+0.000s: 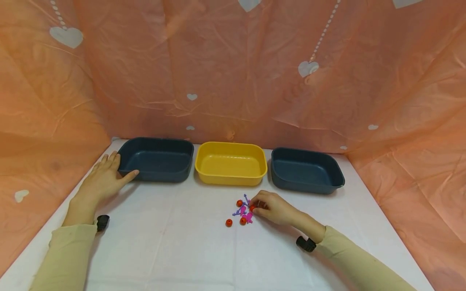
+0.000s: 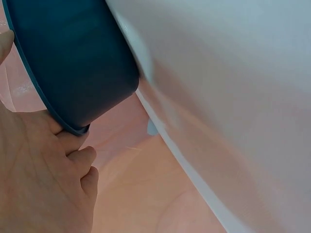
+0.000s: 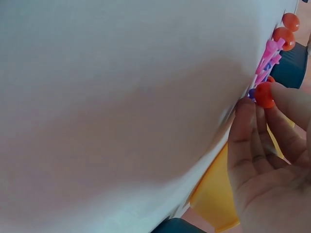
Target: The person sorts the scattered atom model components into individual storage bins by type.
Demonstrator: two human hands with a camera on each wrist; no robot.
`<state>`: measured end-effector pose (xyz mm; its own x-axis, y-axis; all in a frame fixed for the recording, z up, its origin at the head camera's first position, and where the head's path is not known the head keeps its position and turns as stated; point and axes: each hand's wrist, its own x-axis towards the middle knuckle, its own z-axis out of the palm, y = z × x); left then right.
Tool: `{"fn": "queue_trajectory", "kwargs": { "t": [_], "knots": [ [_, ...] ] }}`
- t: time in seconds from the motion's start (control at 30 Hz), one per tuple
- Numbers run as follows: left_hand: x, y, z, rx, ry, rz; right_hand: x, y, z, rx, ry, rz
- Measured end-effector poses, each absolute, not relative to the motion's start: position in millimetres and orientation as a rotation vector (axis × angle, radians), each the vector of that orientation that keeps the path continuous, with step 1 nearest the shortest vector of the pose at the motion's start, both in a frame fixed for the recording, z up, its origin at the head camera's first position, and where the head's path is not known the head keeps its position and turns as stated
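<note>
Right hand pinching red bead beside pink pieces, 3 other beads lying near. Left hand touching left navy tray, thumb standing apart. Lifting straight up should avoid dragging neighbours.

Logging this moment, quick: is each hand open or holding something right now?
Left hand: open, touching the left blue tub.
Right hand: closed, pinching a red bead.

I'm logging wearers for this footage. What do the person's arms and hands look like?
The left sleeve and right sleeve are long, plain and pale khaki. A small black left wrist device matches a black right wrist device. The left hand and right hand wear no gloves.
</note>
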<state>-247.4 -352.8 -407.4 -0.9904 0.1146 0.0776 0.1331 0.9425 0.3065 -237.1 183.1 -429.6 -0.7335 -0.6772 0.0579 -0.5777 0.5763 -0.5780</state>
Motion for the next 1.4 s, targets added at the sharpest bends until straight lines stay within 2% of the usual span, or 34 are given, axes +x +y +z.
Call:
{"fn": "queue_trajectory", "kwargs": {
  "t": [0.53, 0.83, 1.4],
  "knots": [
    [-246.5, -353.6, -407.1, -0.187, -3.056, -0.501, -237.8, 156.5, -415.1, -0.978, 2.661, -1.118],
    [-245.7, -353.0, -405.6, -0.178, -3.061, -0.501, -249.8, 118.0, -403.3, -1.075, 2.618, -1.329],
    [-245.6, -351.7, -404.7, -0.183, -3.053, -0.487, -278.0, 36.8, -389.1, -1.144, 2.558, -1.442]
  ]
}}
